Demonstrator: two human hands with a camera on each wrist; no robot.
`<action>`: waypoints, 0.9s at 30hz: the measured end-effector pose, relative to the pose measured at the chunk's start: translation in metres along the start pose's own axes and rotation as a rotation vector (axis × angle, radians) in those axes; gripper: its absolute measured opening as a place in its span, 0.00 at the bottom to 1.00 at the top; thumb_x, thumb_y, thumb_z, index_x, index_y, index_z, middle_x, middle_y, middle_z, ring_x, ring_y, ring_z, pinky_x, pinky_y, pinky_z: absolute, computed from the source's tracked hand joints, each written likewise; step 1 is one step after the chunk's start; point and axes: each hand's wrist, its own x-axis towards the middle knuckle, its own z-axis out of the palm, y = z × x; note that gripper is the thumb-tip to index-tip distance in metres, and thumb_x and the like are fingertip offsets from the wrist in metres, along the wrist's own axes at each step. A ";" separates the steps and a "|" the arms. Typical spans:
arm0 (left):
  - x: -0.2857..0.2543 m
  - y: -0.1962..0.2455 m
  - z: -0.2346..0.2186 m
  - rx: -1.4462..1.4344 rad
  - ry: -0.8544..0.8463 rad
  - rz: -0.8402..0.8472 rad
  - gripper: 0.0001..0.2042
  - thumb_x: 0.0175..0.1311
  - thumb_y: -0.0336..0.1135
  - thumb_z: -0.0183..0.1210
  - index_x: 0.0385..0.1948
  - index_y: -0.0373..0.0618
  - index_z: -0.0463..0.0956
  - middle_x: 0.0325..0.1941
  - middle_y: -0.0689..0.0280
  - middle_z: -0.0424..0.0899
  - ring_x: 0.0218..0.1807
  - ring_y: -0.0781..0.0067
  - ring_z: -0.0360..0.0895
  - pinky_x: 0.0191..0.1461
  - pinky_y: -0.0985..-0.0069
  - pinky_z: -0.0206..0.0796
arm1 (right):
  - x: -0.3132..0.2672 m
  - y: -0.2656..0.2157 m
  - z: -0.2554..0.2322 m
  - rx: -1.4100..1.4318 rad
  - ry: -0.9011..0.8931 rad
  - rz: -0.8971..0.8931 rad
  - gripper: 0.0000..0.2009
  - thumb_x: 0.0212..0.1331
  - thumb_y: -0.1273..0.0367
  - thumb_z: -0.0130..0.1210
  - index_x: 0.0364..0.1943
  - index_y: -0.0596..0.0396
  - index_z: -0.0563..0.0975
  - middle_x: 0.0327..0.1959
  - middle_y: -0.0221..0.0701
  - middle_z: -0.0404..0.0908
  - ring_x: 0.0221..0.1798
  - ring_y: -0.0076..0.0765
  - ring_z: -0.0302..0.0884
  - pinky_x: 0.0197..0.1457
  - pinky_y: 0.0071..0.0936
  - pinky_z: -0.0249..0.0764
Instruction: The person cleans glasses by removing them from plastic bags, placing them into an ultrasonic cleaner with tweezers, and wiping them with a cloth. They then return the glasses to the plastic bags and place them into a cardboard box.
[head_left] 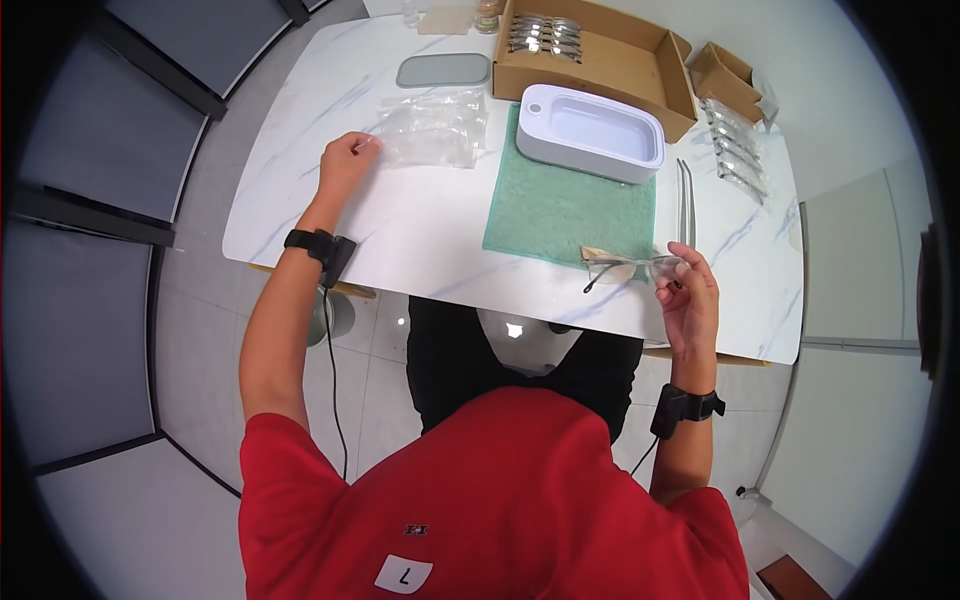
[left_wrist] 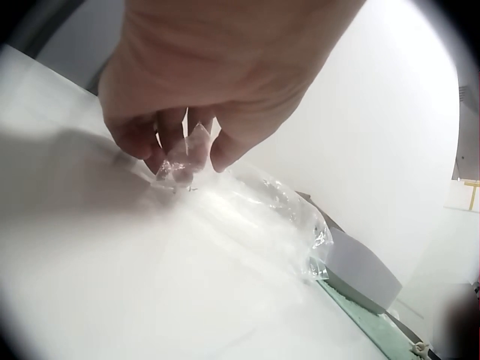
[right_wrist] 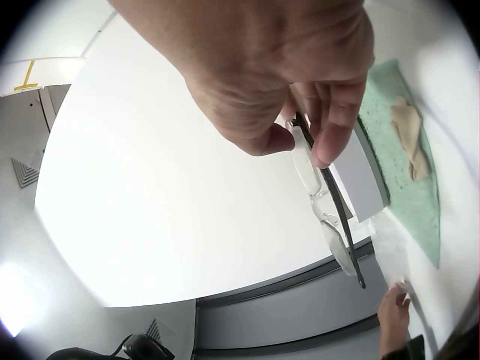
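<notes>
At the table's left side my left hand [head_left: 347, 165] pinches the near corner of a clear plastic bag [head_left: 425, 140], which lies with other clear bags on the white tabletop. In the left wrist view thumb and fingertips meet on the crinkled film [left_wrist: 196, 146]. My right hand [head_left: 690, 300] holds a pair of eyeglasses [head_left: 612, 266] by one end, over the near right corner of a green towel [head_left: 560, 215]. The right wrist view shows thumb and fingers at one end of the glasses, with a dark temple arm [right_wrist: 341, 217] stretching away from them.
A pale basin [head_left: 590, 135] with a round button stands on the towel, near a tan cloth [right_wrist: 409, 139]. Long metal tweezers [head_left: 686, 205] lie right of it. Behind are a cardboard box [head_left: 640, 60] holding several glasses, a grey lid-like piece [head_left: 443, 70] and bagged glasses [head_left: 735, 150].
</notes>
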 end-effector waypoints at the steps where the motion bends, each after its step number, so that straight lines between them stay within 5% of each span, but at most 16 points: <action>1: 0.001 -0.003 0.003 -0.002 0.040 0.025 0.17 0.59 0.40 0.69 0.45 0.40 0.83 0.37 0.61 0.86 0.38 0.70 0.81 0.46 0.74 0.73 | 0.002 0.001 -0.002 -0.002 -0.008 0.008 0.11 0.66 0.76 0.50 0.49 0.64 0.77 0.34 0.34 0.82 0.30 0.25 0.81 0.32 0.16 0.81; 6: -0.011 0.003 0.001 0.129 0.306 0.290 0.23 0.56 0.35 0.71 0.54 0.43 0.77 0.47 0.57 0.82 0.50 0.60 0.78 0.57 0.66 0.70 | 0.006 0.006 -0.011 -0.049 -0.047 0.020 0.09 0.67 0.75 0.52 0.46 0.64 0.78 0.35 0.33 0.82 0.33 0.26 0.85 0.34 0.17 0.82; 9: -0.041 0.060 -0.007 0.238 0.176 0.396 0.22 0.56 0.32 0.69 0.54 0.45 0.78 0.56 0.58 0.79 0.60 0.53 0.71 0.65 0.62 0.65 | 0.005 0.004 -0.001 -0.068 -0.045 0.043 0.08 0.66 0.75 0.52 0.45 0.63 0.78 0.34 0.32 0.82 0.32 0.26 0.84 0.33 0.17 0.81; 15: -0.060 0.079 0.005 0.319 -0.188 0.577 0.21 0.55 0.30 0.67 0.53 0.43 0.79 0.67 0.60 0.74 0.75 0.50 0.59 0.75 0.59 0.58 | 0.008 0.007 0.017 -0.100 -0.069 0.072 0.06 0.65 0.74 0.55 0.42 0.60 0.79 0.32 0.30 0.82 0.31 0.24 0.83 0.33 0.17 0.79; 21: -0.085 0.098 -0.009 0.262 -0.083 0.601 0.22 0.56 0.27 0.66 0.55 0.42 0.77 0.70 0.58 0.72 0.76 0.48 0.59 0.76 0.57 0.55 | 0.020 -0.018 0.027 -0.274 -0.157 0.071 0.03 0.63 0.72 0.57 0.37 0.57 0.79 0.31 0.28 0.81 0.31 0.24 0.81 0.35 0.19 0.75; 27: -0.145 0.099 -0.017 0.225 -0.042 0.618 0.24 0.54 0.27 0.67 0.56 0.39 0.75 0.69 0.52 0.72 0.75 0.40 0.59 0.74 0.52 0.55 | 0.102 -0.104 0.062 -0.586 -0.278 -0.199 0.08 0.62 0.66 0.59 0.37 0.56 0.79 0.34 0.27 0.82 0.37 0.21 0.80 0.39 0.19 0.74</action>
